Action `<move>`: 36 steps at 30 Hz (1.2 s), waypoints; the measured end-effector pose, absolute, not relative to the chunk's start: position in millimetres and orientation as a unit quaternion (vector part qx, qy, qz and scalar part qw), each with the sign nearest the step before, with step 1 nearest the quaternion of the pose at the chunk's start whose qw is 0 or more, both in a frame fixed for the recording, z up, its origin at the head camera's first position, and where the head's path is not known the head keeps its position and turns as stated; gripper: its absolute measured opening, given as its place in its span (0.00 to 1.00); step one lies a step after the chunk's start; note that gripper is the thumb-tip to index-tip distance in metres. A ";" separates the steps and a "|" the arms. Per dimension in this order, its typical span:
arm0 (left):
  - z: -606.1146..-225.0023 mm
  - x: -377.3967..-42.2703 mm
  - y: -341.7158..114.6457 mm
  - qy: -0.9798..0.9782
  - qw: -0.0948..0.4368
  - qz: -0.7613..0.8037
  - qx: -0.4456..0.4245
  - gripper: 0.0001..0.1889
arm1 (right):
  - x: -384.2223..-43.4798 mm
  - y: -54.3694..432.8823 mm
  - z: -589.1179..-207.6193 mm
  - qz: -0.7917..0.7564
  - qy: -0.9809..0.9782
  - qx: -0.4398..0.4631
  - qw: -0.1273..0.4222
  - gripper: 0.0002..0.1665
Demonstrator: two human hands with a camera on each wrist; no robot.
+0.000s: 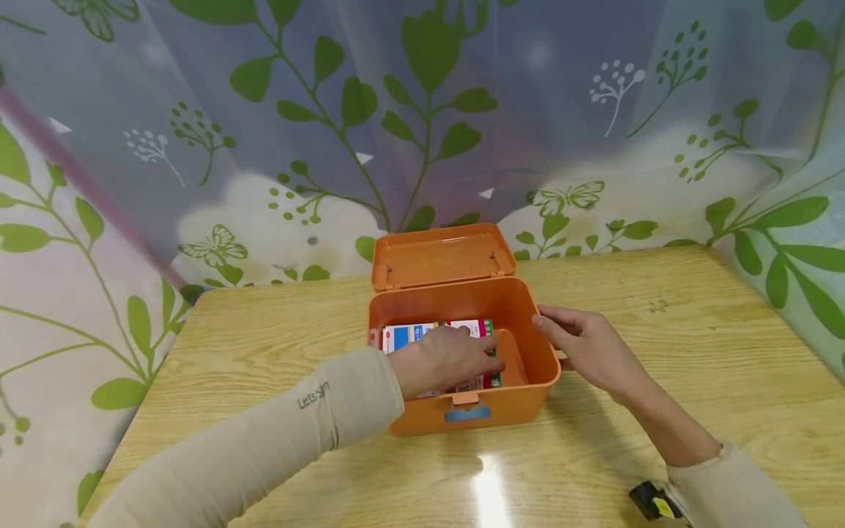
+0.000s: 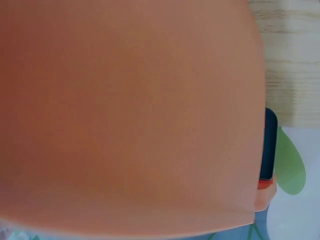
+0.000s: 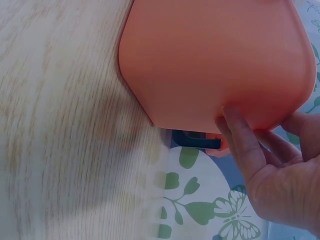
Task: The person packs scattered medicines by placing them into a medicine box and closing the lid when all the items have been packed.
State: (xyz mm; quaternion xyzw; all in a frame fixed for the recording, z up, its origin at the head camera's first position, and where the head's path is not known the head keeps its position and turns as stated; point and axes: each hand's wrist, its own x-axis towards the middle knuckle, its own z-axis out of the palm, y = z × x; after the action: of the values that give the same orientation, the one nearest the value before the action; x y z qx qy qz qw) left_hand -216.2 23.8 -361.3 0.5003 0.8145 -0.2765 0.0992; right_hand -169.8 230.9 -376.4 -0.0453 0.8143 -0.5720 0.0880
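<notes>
An orange storage box [image 1: 422, 414] stands on the table with its lid [image 1: 442, 257] open backward. Inside, on the left and in the middle, lie small printed cartons: a blue-and-white carton [image 1: 400, 337] and a white carton with red and green edges [image 1: 487, 328]. My left hand [image 1: 452, 356] reaches in from the left and lies over the red-and-green carton, fingers pointing right across its edge. The thumb is hidden, so its grip is unclear. My right hand [image 1: 597, 348] pinches the box's right wall, thumb at the rim and fingers [image 3: 245, 145] against the outside.
The wooden table [image 1: 277, 345] extends on both sides of the box. Behind hangs a leaf-patterned cloth [image 1: 317, 147]. A blue-grey latch [image 1: 467, 414] is on the front wall. By the right sleeve is a small black device [image 1: 650, 501]. Orange wall [image 2: 130, 120] fills most of the left wrist view.
</notes>
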 end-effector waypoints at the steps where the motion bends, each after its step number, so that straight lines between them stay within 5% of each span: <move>1: -361.4 -216.4 24.2 0.817 0.101 -0.275 0.496 0.28 | -169.8 230.8 -376.5 -0.571 0.815 -0.045 0.087 0.39; 14: -331.8 -222.0 1.4 0.849 0.141 -0.174 0.478 0.32 | -170.6 228.2 -376.7 -0.548 0.831 -0.046 0.079 0.39; 21: -298.0 -236.3 -39.0 0.861 0.037 -0.035 0.506 0.26 | -169.5 225.9 -375.5 -0.543 0.835 -0.045 0.077 0.40; 26: -289.6 -244.9 -79.2 0.892 -0.024 0.018 0.451 0.26 | -170.5 226.7 -375.9 -0.538 0.838 -0.041 0.079 0.40; 36: -340.1 -233.5 -165.0 0.942 -0.074 0.023 0.325 0.29 | -170.7 224.9 -375.4 -0.532 0.843 -0.040 0.076 0.40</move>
State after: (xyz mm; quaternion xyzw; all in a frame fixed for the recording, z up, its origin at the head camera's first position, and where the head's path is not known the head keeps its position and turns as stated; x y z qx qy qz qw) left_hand -233.5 -165.0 -340.1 0.3254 0.9424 0.0232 -0.0740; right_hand -170.7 224.9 -375.4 -0.0398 0.8427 -0.5316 0.0756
